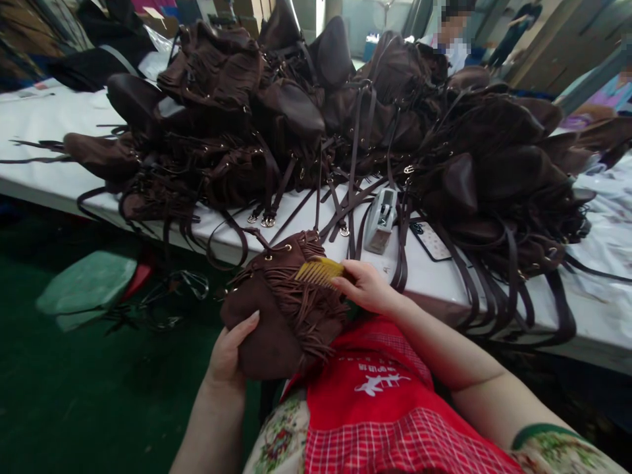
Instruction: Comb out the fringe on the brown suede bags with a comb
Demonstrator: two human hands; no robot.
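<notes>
A dark brown fringed bag (269,326) is held tilted in front of my red apron. My left hand (231,349) grips its lower left side, thumb over the smooth suede panel and the other fingers hidden behind. A yellow comb (320,271) is pinched in my right hand (363,284), its teeth lying against the bag's fringe (309,303). Small metal eyelets and a drawstring show along the bag's top edge.
Many similar brown bags (212,72) are heaped along the white table (54,118), straps hanging over its front edge. A grey tape dispenser (381,220) and a phone (430,240) lie there. A green stool seat (86,280) stands lower left. Other people (457,39) are beyond.
</notes>
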